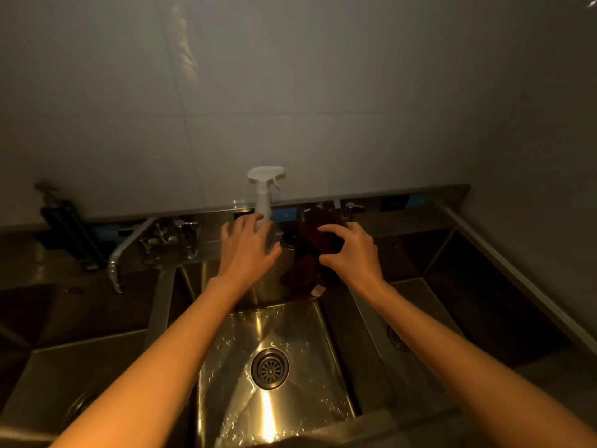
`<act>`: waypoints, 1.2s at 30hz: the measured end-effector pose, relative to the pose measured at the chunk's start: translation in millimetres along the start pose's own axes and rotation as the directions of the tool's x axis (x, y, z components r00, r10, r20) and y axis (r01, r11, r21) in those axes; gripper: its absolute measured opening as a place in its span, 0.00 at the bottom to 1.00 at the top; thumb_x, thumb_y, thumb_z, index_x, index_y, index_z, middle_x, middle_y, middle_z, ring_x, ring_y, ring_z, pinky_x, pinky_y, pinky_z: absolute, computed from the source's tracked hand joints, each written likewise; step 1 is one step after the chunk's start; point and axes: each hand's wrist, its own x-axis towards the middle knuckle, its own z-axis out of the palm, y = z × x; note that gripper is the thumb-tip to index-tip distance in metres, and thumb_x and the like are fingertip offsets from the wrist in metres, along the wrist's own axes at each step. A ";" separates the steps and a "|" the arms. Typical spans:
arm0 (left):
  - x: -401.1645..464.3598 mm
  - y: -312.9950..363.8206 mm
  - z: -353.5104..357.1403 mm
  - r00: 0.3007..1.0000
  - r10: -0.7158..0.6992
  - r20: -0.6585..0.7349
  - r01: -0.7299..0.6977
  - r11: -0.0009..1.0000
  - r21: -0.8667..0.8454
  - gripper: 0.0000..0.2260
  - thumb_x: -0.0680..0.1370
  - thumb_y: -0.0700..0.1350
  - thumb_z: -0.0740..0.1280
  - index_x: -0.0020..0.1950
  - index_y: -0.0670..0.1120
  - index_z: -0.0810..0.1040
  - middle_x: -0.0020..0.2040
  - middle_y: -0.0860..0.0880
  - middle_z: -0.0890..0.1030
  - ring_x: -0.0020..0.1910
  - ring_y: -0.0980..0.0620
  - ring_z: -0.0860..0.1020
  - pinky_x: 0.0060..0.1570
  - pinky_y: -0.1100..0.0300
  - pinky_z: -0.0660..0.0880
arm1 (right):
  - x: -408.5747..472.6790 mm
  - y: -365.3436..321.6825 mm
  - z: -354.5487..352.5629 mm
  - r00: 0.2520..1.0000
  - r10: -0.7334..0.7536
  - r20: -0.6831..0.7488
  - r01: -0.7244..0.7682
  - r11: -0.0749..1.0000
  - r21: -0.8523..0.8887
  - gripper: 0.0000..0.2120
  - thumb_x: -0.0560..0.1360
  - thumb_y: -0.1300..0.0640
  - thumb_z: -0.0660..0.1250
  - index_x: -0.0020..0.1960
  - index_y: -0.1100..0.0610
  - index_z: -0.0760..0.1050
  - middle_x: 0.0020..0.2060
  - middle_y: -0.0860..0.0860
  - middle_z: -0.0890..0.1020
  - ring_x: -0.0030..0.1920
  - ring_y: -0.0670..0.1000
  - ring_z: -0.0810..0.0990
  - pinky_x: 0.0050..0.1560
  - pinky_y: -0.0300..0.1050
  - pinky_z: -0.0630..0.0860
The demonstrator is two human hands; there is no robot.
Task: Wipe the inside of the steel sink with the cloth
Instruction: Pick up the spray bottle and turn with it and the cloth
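while the right hand (350,250) pinches the dark cloth (315,250) at the far wall of the steel sink (274,321) and the left hand (247,245) hovers spread near the spray bottle (264,195), bunch the cloth firmly before sweeping down toward the drain (270,368)

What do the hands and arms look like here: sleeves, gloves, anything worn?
Both arms are bare from the bottom edge of the view to the hands: no sleeves show. The left hand and right hand wear no gloves. No watch, wristband or ring can be made out, though the dim warm light hides fine detail.
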 end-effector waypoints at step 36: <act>115.8 -51.3 148.7 0.885 -0.449 0.121 0.463 0.827 -0.318 0.38 0.73 0.50 0.72 0.75 0.44 0.53 0.63 0.38 0.73 0.57 0.39 0.77 0.51 0.44 0.77 | 79.3 52.4 64.3 0.985 0.071 0.158 -0.063 0.997 -0.053 0.28 0.71 0.61 0.73 0.68 0.47 0.71 0.58 0.43 0.66 0.57 0.38 0.65 0.40 0.20 0.65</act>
